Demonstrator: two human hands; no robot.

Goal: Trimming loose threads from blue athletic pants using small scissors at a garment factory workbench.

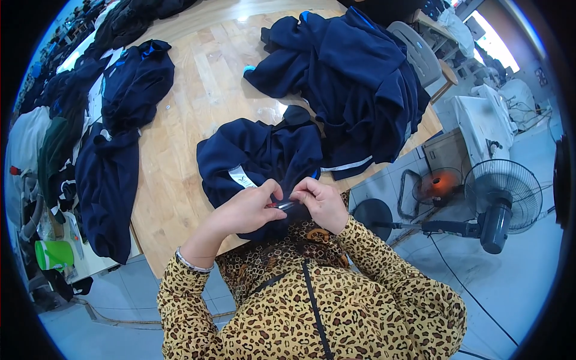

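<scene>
A navy blue garment [258,157] with a white label [241,177] lies at the near edge of a wooden table [180,180], right in front of me. My left hand [249,209] pinches a small tool with a red part [281,205] against the fabric. My right hand [323,201] grips a fold of the same garment just beside it, fingertips almost touching the left ones. Both wrists come out of leopard-print sleeves.
A big heap of navy garments [354,78] covers the table's far right. More dark garments [114,144] hang along its left side. A floor fan [498,198] and a small heater [435,183] stand on the floor at right. A green cup [53,254] sits lower left.
</scene>
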